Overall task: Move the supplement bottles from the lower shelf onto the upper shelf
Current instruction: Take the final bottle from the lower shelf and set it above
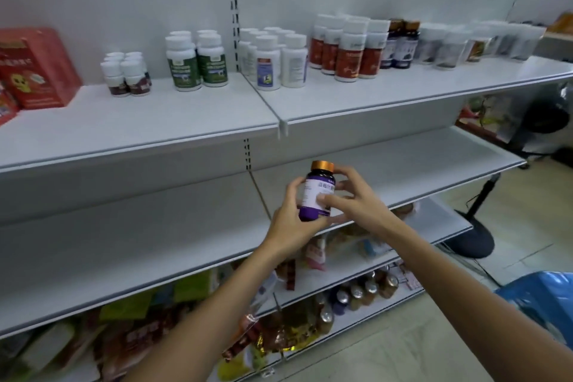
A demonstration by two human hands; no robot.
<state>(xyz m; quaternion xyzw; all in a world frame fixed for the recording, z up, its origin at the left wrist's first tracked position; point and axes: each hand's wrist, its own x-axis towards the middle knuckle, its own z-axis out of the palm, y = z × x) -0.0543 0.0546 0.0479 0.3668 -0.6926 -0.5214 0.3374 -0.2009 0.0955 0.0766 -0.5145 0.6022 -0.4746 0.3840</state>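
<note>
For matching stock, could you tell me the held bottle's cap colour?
Cap is copper-orange, best in head view.

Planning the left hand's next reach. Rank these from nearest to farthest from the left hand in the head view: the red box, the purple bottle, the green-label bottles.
1. Purple bottle: gripped in the left hand itself.
2. Green-label bottles: on the upper shelf, up and left.
3. Red box: upper shelf's far left end.

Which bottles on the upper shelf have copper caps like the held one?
The dark pair just right of the red-labelled bottles; all others there look white-capped.
</note>
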